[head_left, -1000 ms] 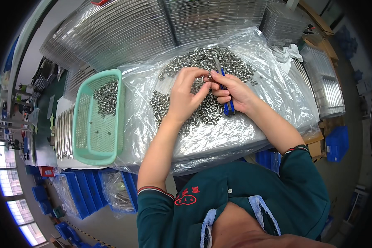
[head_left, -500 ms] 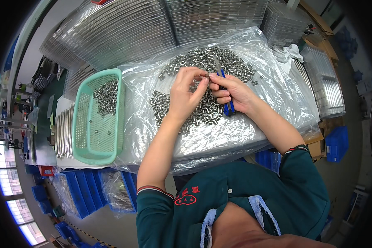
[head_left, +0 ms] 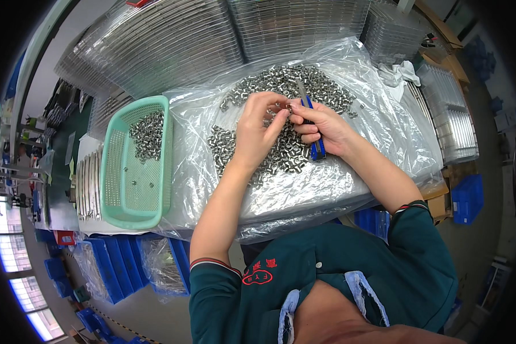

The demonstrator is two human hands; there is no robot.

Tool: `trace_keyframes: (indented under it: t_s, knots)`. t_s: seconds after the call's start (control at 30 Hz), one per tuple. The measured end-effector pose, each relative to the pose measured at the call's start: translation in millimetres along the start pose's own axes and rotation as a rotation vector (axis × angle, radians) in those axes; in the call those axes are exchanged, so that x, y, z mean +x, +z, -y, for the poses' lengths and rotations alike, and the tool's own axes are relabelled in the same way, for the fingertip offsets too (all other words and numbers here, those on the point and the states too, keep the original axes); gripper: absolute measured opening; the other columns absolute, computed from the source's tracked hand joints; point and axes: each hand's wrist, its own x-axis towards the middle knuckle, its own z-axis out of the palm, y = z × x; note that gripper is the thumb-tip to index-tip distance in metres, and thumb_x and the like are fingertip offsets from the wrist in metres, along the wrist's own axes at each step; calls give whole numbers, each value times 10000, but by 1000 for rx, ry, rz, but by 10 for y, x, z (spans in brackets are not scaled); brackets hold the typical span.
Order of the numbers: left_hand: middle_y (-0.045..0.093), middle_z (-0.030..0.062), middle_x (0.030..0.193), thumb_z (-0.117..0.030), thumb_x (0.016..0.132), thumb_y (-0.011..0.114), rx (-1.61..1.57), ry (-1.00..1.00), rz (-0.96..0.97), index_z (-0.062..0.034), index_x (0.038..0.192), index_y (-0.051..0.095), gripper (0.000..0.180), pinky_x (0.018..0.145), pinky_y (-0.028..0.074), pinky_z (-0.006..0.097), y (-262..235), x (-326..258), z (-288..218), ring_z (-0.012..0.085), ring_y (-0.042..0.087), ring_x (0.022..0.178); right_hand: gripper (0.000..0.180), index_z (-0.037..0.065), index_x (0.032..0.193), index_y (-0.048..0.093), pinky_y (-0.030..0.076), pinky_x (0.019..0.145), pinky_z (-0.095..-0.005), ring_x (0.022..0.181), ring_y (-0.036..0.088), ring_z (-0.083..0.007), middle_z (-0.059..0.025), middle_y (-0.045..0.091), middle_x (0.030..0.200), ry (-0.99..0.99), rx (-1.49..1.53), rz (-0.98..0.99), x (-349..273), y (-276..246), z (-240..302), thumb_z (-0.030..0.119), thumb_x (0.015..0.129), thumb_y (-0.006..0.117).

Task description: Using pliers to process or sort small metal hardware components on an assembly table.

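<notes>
Plastic sheet [head_left: 338, 183] covers the table; left hand [head_left: 258, 135] pinches 1 small metal part [head_left: 285, 107] against right hand [head_left: 321, 126], whose fingers clamp blue-handled pliers [head_left: 312, 123] pointing away.

Shiny silver metal parts [head_left: 281, 149], glossy crinkled clear plastic sheet [head_left: 327, 189], matt mint-green perforated plastic basket [head_left: 112, 172], blue plastic-handled metal tool [head_left: 314, 146], clear ribbed plastic trays [head_left: 172, 46].
</notes>
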Motion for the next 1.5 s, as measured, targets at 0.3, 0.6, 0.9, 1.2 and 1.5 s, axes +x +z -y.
trace_keyframes:
  t_s: [0.3,0.6,0.9,1.2,1.5]
  knots:
    - [536,71,974,-24,772,628,42,-14,22,-24,946,565,185,634,477,235,-9,-4,10,139,569,798,122,90,905,512,263,358,-119,468,362,17,46,483,687,-9,-45,-1,11,-28,-3,209,886,532]
    - [543,56,962,-58,791,619,-35,-96,59,-28,987,585,201,701,448,228,-26,2,1,130,541,871,145,93,835,518,261,352,-118,455,353,22,46,500,678,-7,-87,-19,-12,8,19,226,866,567]
    - [604,74,1008,-88,855,554,-519,-310,1,-23,1002,580,163,767,424,228,-14,7,63,111,556,909,193,90,931,536,273,373,-128,466,358,20,41,498,692,-29,-162,-20,-23,19,39,277,885,531]
    - [630,67,962,-110,872,535,-537,-461,-83,-25,1017,570,172,733,426,197,-83,43,56,100,576,913,307,68,1061,549,462,617,-295,738,595,-188,-49,584,865,-896,-1374,-402,-88,66,54,309,877,503]
    - [621,46,970,-158,865,554,-484,-447,-103,-39,1047,583,220,706,438,214,-82,32,90,91,566,872,211,118,959,626,466,585,-303,692,588,-208,-41,586,804,-887,-1591,-385,-129,127,61,272,828,569]
